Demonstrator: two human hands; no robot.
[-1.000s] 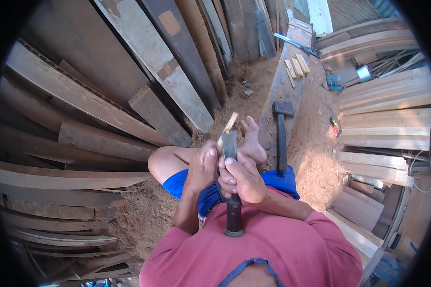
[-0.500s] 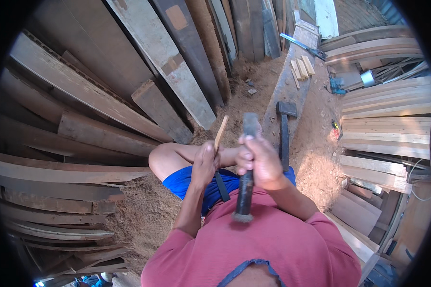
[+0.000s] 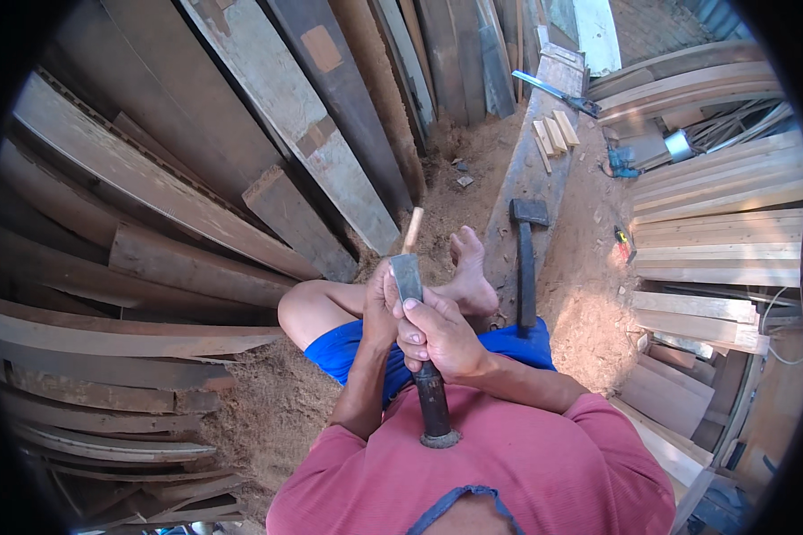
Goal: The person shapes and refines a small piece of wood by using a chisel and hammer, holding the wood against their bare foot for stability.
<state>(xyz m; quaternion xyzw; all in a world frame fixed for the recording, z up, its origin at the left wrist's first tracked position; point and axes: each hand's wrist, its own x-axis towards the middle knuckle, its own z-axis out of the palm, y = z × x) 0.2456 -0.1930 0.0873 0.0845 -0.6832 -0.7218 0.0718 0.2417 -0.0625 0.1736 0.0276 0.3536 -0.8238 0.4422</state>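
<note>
My right hand (image 3: 448,339) is closed round a wide chisel (image 3: 432,401), thumb along the metal. Its dark round handle points back toward my chest, and the flat grey blade reaches forward across my left hand (image 3: 380,308). The left fingers are closed on a slim wooden stick (image 3: 413,230), whose pale end stands out past the blade. The rest of the stick is hidden behind the blade and my hands. Right of my hands, a dark hammer (image 3: 528,254) with a blocky head lies on a long plank, its handle end by my blue shorts.
Further along the plank (image 3: 509,192) lie several short wood pieces (image 3: 555,134) and a handsaw (image 3: 558,93). Boards (image 3: 285,107) lean at the left, and stacked timber (image 3: 723,241) lines the right. A blue power tool (image 3: 623,160) and a tape measure (image 3: 625,242) rest on the sawdust-covered ground.
My right hand has brought the chisel left and down, so its blade now overlaps my left hand and the stick. My bare foot has come into view beyond the hands.
</note>
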